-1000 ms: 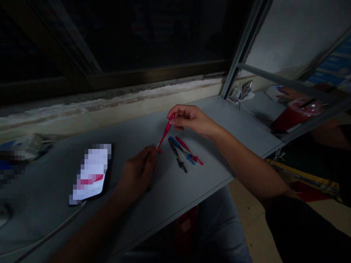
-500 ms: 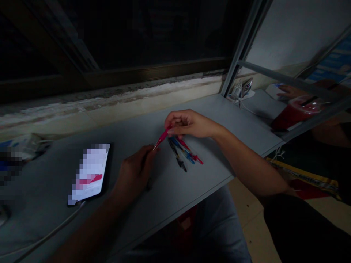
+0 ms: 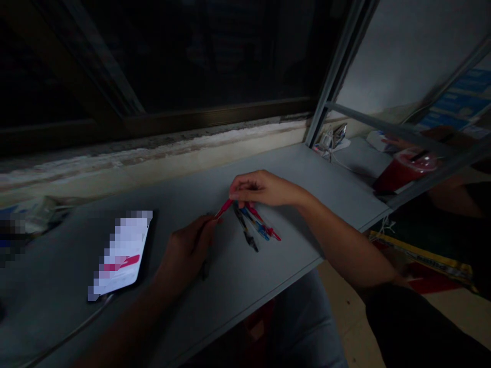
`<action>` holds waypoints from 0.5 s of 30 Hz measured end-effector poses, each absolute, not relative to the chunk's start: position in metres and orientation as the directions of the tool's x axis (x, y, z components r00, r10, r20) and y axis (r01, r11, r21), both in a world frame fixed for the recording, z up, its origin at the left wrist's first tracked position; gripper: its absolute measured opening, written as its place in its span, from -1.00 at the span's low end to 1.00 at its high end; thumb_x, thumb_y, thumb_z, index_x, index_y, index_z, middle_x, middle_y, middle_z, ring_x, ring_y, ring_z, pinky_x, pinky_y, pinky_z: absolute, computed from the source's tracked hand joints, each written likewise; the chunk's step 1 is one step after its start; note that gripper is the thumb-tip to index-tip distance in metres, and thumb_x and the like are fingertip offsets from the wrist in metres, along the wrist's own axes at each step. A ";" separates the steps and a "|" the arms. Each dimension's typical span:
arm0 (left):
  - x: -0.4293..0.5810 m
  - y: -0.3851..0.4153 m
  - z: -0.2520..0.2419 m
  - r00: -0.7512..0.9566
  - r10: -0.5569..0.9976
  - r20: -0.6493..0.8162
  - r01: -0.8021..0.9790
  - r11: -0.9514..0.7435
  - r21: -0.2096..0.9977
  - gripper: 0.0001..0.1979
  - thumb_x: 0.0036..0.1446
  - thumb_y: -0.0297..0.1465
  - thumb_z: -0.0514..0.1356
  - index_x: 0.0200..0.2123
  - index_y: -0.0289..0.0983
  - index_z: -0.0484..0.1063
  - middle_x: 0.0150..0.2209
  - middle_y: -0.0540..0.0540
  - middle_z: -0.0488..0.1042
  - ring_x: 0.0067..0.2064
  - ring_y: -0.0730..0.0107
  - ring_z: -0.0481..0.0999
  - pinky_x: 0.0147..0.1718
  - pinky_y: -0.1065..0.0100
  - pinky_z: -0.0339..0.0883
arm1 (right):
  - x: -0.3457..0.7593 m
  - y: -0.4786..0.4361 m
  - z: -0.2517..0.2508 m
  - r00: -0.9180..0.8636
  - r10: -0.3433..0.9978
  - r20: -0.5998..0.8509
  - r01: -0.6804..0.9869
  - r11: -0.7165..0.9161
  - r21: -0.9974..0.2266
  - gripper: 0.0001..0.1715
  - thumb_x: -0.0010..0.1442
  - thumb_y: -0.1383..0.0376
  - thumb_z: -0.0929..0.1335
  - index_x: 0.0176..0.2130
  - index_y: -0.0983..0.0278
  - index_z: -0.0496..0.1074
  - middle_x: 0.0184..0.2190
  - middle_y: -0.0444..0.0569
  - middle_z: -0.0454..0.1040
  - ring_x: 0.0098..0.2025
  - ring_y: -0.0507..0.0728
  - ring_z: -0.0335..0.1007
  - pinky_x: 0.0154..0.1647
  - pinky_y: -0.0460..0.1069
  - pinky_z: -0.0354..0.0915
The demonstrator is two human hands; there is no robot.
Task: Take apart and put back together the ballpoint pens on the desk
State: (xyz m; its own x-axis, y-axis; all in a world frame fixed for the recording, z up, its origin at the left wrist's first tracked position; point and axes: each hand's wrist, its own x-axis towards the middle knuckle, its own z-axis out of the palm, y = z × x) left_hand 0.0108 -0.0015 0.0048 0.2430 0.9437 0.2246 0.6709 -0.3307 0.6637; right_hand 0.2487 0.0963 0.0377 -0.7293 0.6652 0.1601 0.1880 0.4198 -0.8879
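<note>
A smartphone lies on the grey shelf, left of the work. The left hand is curled shut on the low end of a red pen, and the right hand pinches its upper end between the fingers – both hands close together, just above a small cluster of blue and red pens.
</note>
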 end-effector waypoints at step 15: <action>0.008 -0.010 -0.002 0.311 0.831 0.461 0.802 -0.490 0.343 -0.61 0.42 -0.18 0.07 0.06 -0.26 0.57 -0.39 -0.11 0.60 -0.35 0.19 0.57 -0.23 0.23 0.44 | 0.237 0.095 0.030 -0.638 0.770 -0.027 0.292 0.209 -0.933 -0.33 0.26 -0.14 0.39 -0.59 0.28 0.30 -0.80 -0.30 0.14 -0.72 -0.09 0.00 -0.59 -0.09 0.02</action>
State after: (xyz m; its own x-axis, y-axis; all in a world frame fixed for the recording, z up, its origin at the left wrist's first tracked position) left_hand 0.0084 -0.0096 -0.0021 0.3110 0.8310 0.4612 0.8016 -0.4901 0.3425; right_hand 0.2373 0.0946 0.0299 -0.6379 0.7696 -0.0272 0.2919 0.2090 -0.9334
